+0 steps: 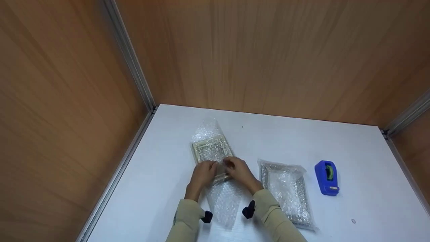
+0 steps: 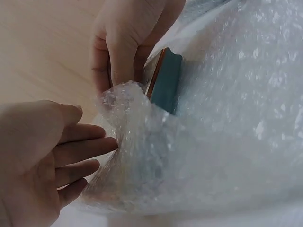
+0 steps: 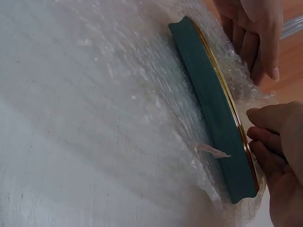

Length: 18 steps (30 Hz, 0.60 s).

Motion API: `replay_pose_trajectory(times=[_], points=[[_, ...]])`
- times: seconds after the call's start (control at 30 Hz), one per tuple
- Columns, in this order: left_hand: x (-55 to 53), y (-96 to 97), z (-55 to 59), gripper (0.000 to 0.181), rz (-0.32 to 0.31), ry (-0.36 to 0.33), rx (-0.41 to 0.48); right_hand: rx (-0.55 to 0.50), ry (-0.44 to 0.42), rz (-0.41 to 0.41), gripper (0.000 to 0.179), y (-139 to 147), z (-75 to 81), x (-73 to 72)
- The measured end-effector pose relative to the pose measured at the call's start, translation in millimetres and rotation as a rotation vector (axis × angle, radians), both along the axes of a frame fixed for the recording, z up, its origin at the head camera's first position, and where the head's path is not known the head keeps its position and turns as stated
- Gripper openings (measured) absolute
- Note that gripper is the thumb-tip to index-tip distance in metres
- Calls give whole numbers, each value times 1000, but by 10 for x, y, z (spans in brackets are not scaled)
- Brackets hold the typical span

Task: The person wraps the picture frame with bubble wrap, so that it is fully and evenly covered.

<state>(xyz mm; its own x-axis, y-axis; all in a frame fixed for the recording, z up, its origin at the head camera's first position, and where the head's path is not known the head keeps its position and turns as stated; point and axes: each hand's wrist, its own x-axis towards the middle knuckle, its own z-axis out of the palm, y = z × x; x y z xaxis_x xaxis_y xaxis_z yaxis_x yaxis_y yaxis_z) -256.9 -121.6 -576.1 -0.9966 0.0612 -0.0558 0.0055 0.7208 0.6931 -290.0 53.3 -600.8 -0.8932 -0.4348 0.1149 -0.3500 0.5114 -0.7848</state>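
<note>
A gold-toned picture frame (image 1: 212,149) lies on bubble wrap (image 1: 225,205), which also covers much of its face. One green edge of the picture frame (image 3: 215,118) with a gilt border shows bare in the right wrist view. My left hand (image 1: 204,173) is at the frame's left side; in the left wrist view its fingers (image 2: 80,151) are fairly straight and touch the wrap. Opposite it, my right hand (image 1: 240,171) pinches the edge of the wrap over the frame, thumb against curled fingers (image 3: 267,142). The wrap partly hides the fingertips.
Right of my right forearm lies another bubble-wrapped frame (image 1: 287,193). Beyond it stands a blue tape dispenser (image 1: 327,178) with a green roll. The white table (image 1: 285,137) meets wooden panels (image 1: 268,60) at the back and left.
</note>
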Motion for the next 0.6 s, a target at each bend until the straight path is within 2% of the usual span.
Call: replay_pose_trajectory(times=[0.13, 0.3, 0.47, 0.6], points=[[4, -6, -26, 21, -81, 40, -89, -19, -9, 3, 32, 5, -9, -3], [13, 13, -54, 24, -158, 94, -212, -39, -17, 0, 31, 6, -11, 0], [30, 43, -70, 24, -193, 154, -305, -62, -52, -7, 32, 10, 6, -4], [44, 67, -103, 22, -196, 189, -352, -59, -60, -22, 31, 5, 2, -11]])
